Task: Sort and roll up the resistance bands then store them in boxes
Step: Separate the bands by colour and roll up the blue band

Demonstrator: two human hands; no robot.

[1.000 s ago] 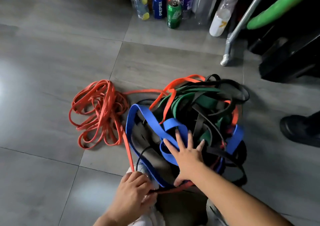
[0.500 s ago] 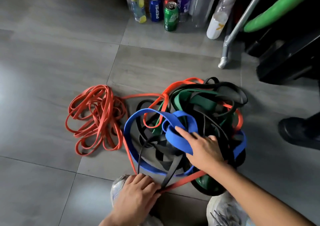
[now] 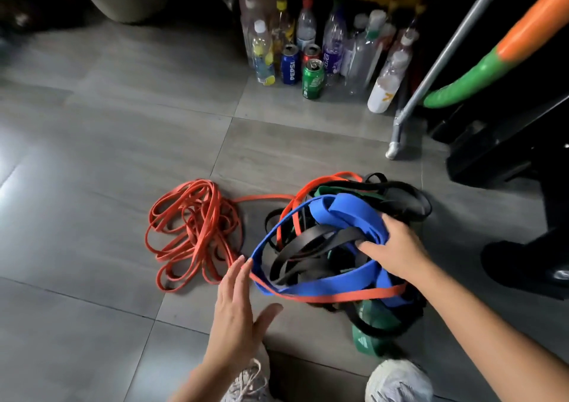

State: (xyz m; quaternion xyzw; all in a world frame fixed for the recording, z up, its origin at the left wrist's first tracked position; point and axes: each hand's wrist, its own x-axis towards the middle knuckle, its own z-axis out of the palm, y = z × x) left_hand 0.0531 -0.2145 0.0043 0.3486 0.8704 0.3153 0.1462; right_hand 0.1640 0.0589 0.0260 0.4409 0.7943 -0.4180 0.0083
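Surroundings: plastic bottles (image 3: 261,53) and drink cans (image 3: 311,52) are standing clustered on the grey tiled floor (image 3: 107,155) beyond the bands; a metal pole (image 3: 431,69) is slanting down to the floor at their right, with a green-and-orange tube (image 3: 492,66) curving behind it.
In the way: a dark shoe (image 3: 523,266) is sitting near the tangle's right side, and two pale sneakers (image 3: 397,380) are poking in at the bottom edge.
Writing: a blue can (image 3: 290,66) is showing "PEPSI"; a green can (image 3: 313,78) is carrying lettering too small to read; a white bottle (image 3: 381,93) is bearing an unreadable yellow mark.
Hard to make out: the far left corner is blurring into shadow around a round basin (image 3: 129,1); black bands (image 3: 311,241) and a green band (image 3: 369,340) are weaving together, their ends hidden.
Right hand (image 3: 397,247): is gripping the wide blue band (image 3: 338,214), fingers curled round its gathered folds, over the tangle.
Left hand (image 3: 237,306): is spreading flat with straight fingers, fingertips touching a thin orange band (image 3: 338,296) crossing under the blue loop.
Orange pile (image 3: 191,226): is lying loose on the floor left of the tangle, one strand linking them.
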